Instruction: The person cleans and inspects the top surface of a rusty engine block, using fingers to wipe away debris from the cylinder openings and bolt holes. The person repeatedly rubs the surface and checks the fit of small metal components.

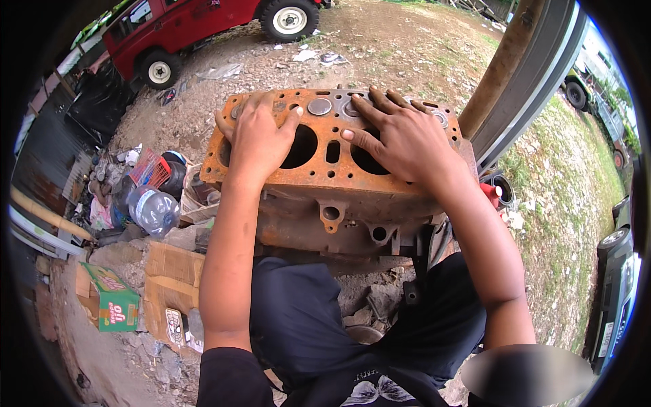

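A rusty orange engine block (pixel 325 178) stands in front of me, its flat top facing up. Large dark cylinder bores open in that top, and round grey metal discs (pixel 319 107) sit along its far side. My left hand (pixel 261 139) lies on the left part of the top, fingers stretched toward the far edge and thumb apart. On the right, my right hand (pixel 403 136) rests with dirty fingers spread, partly over a bore and some discs. Neither hand grips anything that I can see.
A wooden post (pixel 500 64) rises beside the block's right end. To the left lie a clear plastic bottle (pixel 154 209), a red basket (pixel 150 169), a green box (pixel 115 302) and flattened cardboard (pixel 169 285). A red vehicle (pixel 196 30) is parked beyond.
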The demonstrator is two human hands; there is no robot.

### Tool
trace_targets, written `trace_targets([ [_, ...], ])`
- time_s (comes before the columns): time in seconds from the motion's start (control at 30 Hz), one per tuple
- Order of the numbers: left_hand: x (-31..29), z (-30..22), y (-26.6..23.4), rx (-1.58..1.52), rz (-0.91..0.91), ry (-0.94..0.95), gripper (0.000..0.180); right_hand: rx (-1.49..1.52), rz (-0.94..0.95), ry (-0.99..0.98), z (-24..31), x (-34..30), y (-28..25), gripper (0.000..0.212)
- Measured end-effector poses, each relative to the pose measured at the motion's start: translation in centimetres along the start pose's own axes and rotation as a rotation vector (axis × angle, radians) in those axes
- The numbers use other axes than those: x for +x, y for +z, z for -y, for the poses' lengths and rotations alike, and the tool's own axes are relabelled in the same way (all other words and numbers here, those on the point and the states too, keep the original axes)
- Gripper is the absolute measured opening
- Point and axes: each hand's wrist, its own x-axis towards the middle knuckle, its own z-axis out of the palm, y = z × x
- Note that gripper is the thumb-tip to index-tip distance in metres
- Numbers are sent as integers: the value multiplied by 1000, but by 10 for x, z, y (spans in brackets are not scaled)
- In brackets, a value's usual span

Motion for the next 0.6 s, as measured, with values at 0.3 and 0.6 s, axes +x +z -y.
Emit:
trace_targets([
  [0.3,18,-23,-4,-201,149,281,59,218,-78,-67,-26,-13,-10,36],
  [0.6,83,-46,23,-340,723,231,96,480,-129,-117,-46,2,-2,25],
])
